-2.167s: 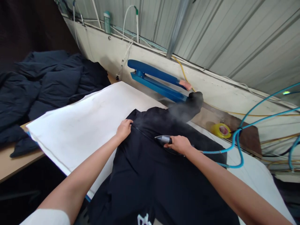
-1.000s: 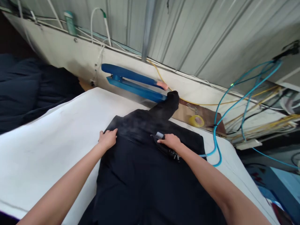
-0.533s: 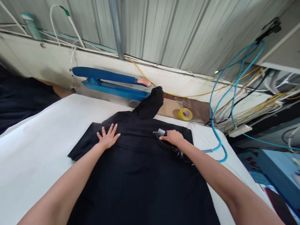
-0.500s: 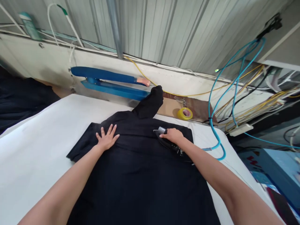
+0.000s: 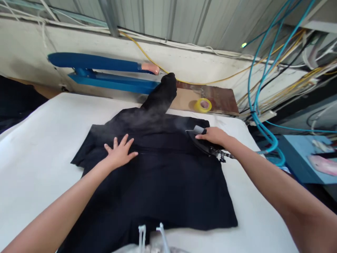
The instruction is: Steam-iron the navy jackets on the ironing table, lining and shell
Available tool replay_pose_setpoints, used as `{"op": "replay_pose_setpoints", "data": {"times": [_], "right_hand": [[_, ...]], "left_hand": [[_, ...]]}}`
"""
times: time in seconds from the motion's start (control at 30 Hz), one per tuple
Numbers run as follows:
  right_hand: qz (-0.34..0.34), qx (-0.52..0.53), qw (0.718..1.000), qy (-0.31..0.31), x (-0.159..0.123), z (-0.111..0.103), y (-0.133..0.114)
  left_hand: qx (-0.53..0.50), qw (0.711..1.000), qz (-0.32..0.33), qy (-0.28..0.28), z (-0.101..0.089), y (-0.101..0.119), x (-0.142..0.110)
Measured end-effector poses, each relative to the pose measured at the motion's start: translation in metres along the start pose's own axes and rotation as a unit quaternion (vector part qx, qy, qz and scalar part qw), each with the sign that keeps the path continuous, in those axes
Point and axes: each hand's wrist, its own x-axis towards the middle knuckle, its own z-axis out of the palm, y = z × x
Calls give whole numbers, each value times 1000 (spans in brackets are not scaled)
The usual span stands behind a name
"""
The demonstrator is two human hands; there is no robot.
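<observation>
A black garment (image 5: 163, 186) with short sleeves lies spread over the white padded table (image 5: 34, 165). My left hand (image 5: 119, 153) rests flat on its left side, fingers spread. Wrapped round the handle of a steam iron (image 5: 202, 143) is my right hand (image 5: 214, 137); the iron sits on the garment's right shoulder area. Faint steam hangs over the cloth between the hands. A dark folded part (image 5: 160, 93) of the garment stretches toward the wall at the back.
A blue sleeve board (image 5: 94, 62) stands along the wall. Yellow tape (image 5: 203, 105) lies on a brown board (image 5: 221, 100). Blue hoses (image 5: 265, 80) hang at the right, near a blue box (image 5: 302, 154). Pale plastic prongs (image 5: 142, 233) show at the bottom edge.
The iron in my right hand has moved right across the garment, toward its right edge. Steam now shows above the cloth. The view has tilted down, revealing the garment's near edge.
</observation>
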Motion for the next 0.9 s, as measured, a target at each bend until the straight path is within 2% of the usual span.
{"op": "replay_pose_setpoints", "data": {"times": [0.07, 0.13, 0.23, 0.3, 0.37, 0.43, 0.53, 0.6, 0.67, 0.73, 0.8, 0.9], "right_hand": [[-78, -8, 997, -25, -31, 9, -21], [-131, -19, 990, -50, -53, 20, -44], [-192, -35, 976, -95, -71, 39, -68], [-240, -42, 960, -136, -81, 50, -74], [-280, -41, 943, -175, -95, 60, -69], [-286, -41, 934, -209, -113, 70, -56], [-237, -55, 930, -276, -144, 80, -28], [-204, -73, 930, -297, -161, 81, -9], [-197, -86, 942, -259, -174, 77, 1], [-204, -81, 957, -190, -182, 71, -3], [-198, -57, 969, -133, -185, 67, -23], [-175, -14, 979, -99, -185, 72, -72]], "left_hand": [[33, 999, 9, -37, 6, 6, -32], [55, 996, -20, -66, 16, 3, -55], [44, 992, -57, -101, 33, -8, -69], [31, 992, -65, -103, 40, -14, -68], [24, 993, -65, -97, 45, -17, -66], [17, 993, -62, -99, 47, -17, -64], [12, 993, -62, -100, 46, -14, -63], [12, 993, -68, -99, 42, -11, -63], [11, 993, -66, -96, 34, -10, -66], [15, 995, -55, -77, 24, -12, -71], [23, 997, -49, -45, 14, -18, -79], [22, 996, -84, -15, 10, -34, -95]]}}
